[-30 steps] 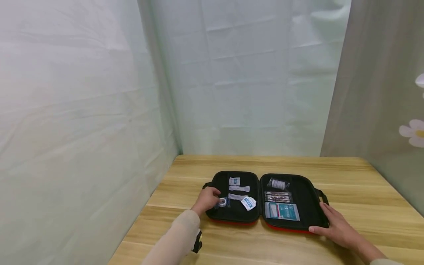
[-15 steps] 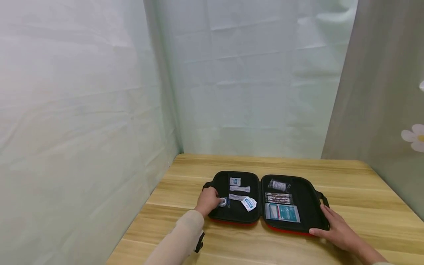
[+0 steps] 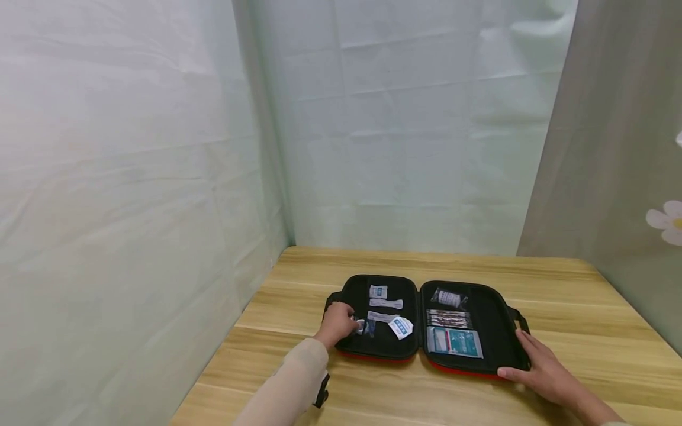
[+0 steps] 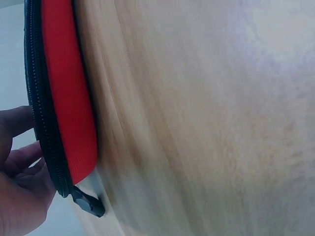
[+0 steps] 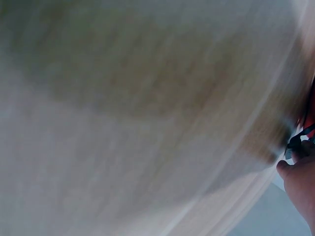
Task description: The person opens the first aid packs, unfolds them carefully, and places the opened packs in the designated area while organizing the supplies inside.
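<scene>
A red zip case with a black lining lies open flat on the wooden table, its two halves side by side. My left hand reaches over the left half's outer edge and pinches a small white tape roll in a clear wrapper, partly hidden by the fingers. In the left wrist view, that hand's fingertips pass behind the zip rim. My right hand rests on the right half's front outer corner, thumb along the front edge, fingers near the carry handle.
Small white packets lie in the left half. The right half holds a wrapped bandage roll, a pack of swabs and a teal-and-white packet. The wooden table extends around the case, with hanging sheets behind.
My left fingers have closed in on the tape roll; its wrapper has shifted and less of the white ring shows. The right hand stays at the case corner.
</scene>
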Demonstrator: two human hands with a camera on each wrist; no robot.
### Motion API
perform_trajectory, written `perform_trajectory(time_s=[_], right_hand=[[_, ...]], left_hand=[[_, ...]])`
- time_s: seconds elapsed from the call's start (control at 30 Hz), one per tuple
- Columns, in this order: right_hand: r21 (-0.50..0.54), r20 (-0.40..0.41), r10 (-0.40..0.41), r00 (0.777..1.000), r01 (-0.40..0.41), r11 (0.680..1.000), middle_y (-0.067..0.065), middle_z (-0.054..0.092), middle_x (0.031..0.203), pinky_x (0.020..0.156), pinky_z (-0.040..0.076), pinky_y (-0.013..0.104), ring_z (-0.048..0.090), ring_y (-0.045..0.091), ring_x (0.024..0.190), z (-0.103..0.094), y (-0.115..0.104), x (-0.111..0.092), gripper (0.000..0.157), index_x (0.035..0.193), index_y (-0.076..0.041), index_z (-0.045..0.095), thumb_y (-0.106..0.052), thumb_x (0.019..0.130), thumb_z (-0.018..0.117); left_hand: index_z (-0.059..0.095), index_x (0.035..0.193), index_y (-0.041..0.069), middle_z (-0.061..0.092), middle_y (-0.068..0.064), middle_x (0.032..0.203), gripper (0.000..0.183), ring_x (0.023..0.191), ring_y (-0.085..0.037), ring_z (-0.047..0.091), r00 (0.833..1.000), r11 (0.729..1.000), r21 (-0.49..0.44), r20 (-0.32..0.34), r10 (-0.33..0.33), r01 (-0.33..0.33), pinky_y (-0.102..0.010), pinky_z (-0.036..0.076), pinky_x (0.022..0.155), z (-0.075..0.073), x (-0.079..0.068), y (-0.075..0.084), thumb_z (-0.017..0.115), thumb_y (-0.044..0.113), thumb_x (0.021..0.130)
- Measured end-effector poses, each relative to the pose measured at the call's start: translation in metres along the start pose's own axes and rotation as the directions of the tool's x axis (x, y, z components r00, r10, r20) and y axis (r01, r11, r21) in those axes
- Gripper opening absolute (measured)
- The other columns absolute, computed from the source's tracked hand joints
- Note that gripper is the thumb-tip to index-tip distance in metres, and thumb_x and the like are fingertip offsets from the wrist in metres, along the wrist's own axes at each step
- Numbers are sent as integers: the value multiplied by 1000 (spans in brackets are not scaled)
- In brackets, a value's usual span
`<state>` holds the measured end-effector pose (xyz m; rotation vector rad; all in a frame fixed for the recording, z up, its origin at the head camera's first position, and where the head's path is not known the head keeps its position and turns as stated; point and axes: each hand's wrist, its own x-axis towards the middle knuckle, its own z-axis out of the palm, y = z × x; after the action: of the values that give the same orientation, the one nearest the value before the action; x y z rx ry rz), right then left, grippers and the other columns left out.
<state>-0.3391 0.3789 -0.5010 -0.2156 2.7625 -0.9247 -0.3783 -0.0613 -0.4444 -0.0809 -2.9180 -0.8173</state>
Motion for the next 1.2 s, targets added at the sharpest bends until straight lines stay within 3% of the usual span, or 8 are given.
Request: perform_trajectory(time_s=[0.13, 0.63, 0.73, 0.87, 1.2], right_hand=[[3, 2, 2, 1000, -2, 1000, 45, 8, 147, 99, 21, 78, 13, 65, 129, 0, 0, 0, 114, 151, 14, 10, -60, 85, 67], [-8, 0, 9, 1000, -9, 1000, 45, 9, 147, 99, 22, 78, 14, 65, 129, 3, 2, -2, 113, 151, 13, 11, -60, 85, 67], [-4, -2, 8, 1000, -8, 1000, 45, 9, 147, 99, 22, 78, 13, 64, 129, 3, 1, -2, 113, 151, 13, 11, -60, 85, 67], [2, -4, 9, 1000, -9, 1000, 45, 8, 148, 99, 21, 79, 12, 65, 129, 2, 0, -3, 113, 151, 12, 10, -60, 85, 67], [-1, -11, 3, 1000, -3, 1000, 44, 7, 149, 100, 20, 78, 12, 65, 130, 1, -2, -2, 113, 152, 12, 9, -58, 85, 68]], left_hand=[[72, 96, -9, 68, -21, 97, 25, 92, -34, 63, 1000, 999, -48, 1, -25, 25, -48, 52, 88, 1, 0, -1, 79, 4, 76], [73, 100, -8, 70, -18, 97, 25, 88, -28, 64, 993, 969, -220, 36, -112, 117, -45, 54, 86, 10, 0, 3, 77, 0, 77], [71, 101, -10, 68, -17, 91, 20, 73, -21, 66, 990, 940, -311, 56, -126, 137, -37, 58, 71, 13, 0, 3, 71, -3, 81], [69, 102, -12, 64, -13, 79, 19, 56, -14, 62, 982, 883, -430, 84, -168, 188, -28, 56, 55, 19, 2, 6, 60, -5, 87], [47, 136, -14, 56, -10, 86, 49, 61, -13, 50, 964, 732, -627, 169, -204, 265, -24, 49, 54, 28, 8, 12, 45, -7, 87]])
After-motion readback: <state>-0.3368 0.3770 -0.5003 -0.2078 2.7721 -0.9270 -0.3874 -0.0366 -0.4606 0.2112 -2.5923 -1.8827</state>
